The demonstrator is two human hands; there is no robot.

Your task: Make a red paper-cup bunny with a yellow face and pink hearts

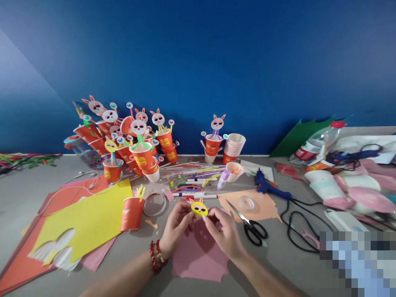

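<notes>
A yellow paper rabbit face with pink ears and dark eyes is held up between my two hands. My left hand, with red bead bracelets at the wrist, pinches its left edge. The thumb and fingers of my right hand close on its right edge. Below both hands lies a sheet of pink paper with a ragged edge. Black-handled scissors rest to the right of my right hand, partly on orange paper. A red paper cup stands left of my left hand.
Several rabbit cups crowd the back left, beside a cup stack. Markers, a glue stick and a blue glue gun lie behind my hands. Yellow paper covers the left; a bottle stands at right.
</notes>
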